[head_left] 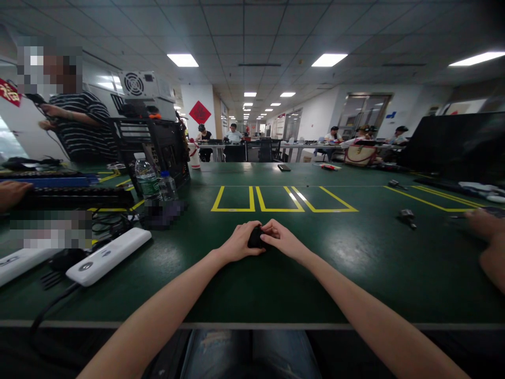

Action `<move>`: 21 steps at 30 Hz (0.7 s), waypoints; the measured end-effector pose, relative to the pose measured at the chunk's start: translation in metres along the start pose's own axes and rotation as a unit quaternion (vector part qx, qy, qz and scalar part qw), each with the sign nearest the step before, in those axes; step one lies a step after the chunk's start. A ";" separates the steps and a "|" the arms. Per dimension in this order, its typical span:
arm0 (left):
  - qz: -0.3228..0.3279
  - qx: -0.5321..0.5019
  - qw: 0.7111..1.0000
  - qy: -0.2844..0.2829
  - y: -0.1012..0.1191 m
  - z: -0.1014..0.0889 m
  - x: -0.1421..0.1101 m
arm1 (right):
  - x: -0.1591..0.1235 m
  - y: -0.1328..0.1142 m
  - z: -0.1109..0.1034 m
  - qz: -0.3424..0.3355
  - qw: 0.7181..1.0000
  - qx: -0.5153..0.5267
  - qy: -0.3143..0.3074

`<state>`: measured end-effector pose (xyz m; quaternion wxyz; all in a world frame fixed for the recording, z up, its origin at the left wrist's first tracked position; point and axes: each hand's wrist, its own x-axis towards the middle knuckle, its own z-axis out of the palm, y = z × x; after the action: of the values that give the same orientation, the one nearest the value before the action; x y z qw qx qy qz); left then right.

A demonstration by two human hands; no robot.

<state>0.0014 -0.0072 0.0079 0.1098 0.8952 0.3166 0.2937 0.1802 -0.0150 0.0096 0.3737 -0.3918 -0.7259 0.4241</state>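
A small black rounded object [255, 238] is between my two hands, just above or on the green table [276, 295]; its kind does not show. My left hand [241, 242] wraps round its left side, thumb below and fingers over the top. From the right, my right hand [281, 239] grips its edge with bent fingers and thumb. Much of the object is hidden by my fingers. Beyond my hands, yellow tape outlines [280, 210] mark the table.
At left lie white power strips [110, 257], a water bottle [145, 176] and an open computer case [158, 150]. A phone [284, 168] lies farther back. Small metal parts [407, 217] are at right, near another person's hand [489, 226]. A person in a striped shirt [81, 126] stands at left.
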 end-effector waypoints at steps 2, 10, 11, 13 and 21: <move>-0.001 0.002 1.000 0.000 0.000 0.001 0.000 | 0.001 0.003 0.001 0.008 1.000 0.004 0.006; -0.009 0.005 1.000 -0.002 0.000 0.001 0.000 | -0.002 -0.002 -0.004 -0.015 0.998 0.021 -0.053; -0.008 0.005 1.000 -0.002 0.000 0.001 0.000 | -0.002 -0.003 -0.004 -0.014 0.998 0.023 -0.053; -0.006 0.004 1.000 -0.001 0.000 0.001 0.000 | -0.002 -0.004 -0.004 -0.007 0.999 0.025 -0.046; 0.002 0.002 1.000 0.000 0.000 0.000 0.000 | 0.000 0.002 -0.001 0.020 1.000 0.019 -0.014</move>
<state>0.0013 -0.0073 0.0082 0.1078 0.8959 0.3155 0.2934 0.1814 -0.0137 0.0085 0.3628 -0.3929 -0.7148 0.4506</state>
